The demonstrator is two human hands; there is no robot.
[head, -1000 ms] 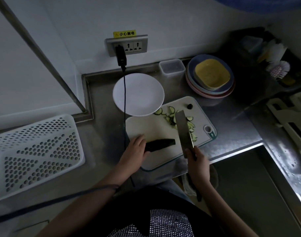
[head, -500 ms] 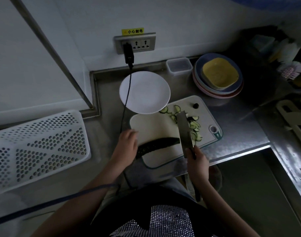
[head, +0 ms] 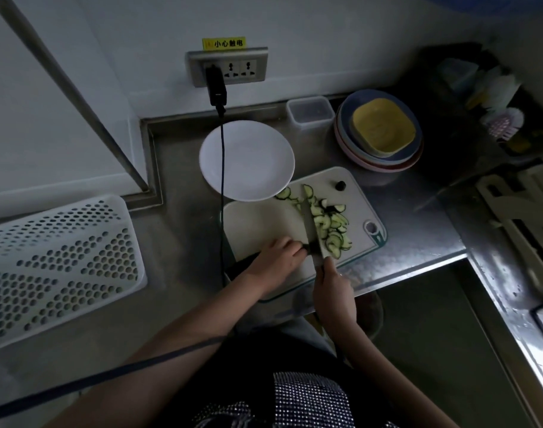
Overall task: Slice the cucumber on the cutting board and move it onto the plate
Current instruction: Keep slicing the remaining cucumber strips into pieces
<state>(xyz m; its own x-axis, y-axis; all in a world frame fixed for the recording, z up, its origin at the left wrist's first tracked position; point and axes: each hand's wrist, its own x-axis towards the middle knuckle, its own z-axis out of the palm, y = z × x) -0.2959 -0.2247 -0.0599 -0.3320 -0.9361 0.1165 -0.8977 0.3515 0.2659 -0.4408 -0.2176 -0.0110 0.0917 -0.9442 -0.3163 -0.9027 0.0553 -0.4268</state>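
The fingers (head: 290,247) of the person's left hand (head: 276,257) are curled down over the dark uncut cucumber (head: 247,261), pinning it to the white cutting board (head: 261,220), with the fingertips just beside the knife blade. The right hand (head: 333,287) has its fingers wrapped round the handle of a broad kitchen knife (head: 312,230), whose blade stands edge-down across the cucumber's cut end, pointing away from the person. To the right of the blade a loose heap of cucumber slices (head: 330,225) lies on the board, spreading toward its far edge, and a small dark cucumber end piece (head: 340,185) sits apart near the far right corner. A round white plate (head: 258,162) rests on the steel counter (head: 403,230) just behind the board, its near rim overlapping the board's far left corner; it holds no slices. A black cable (head: 222,180) hangs from a plug in the wall socket (head: 228,67) and crosses the plate and the board's left edge. A white perforated tray (head: 57,261) lies to the left, and a stack of coloured plates (head: 380,131) with a yellow dish on top sits at the back right, beside a small clear container (head: 310,111).
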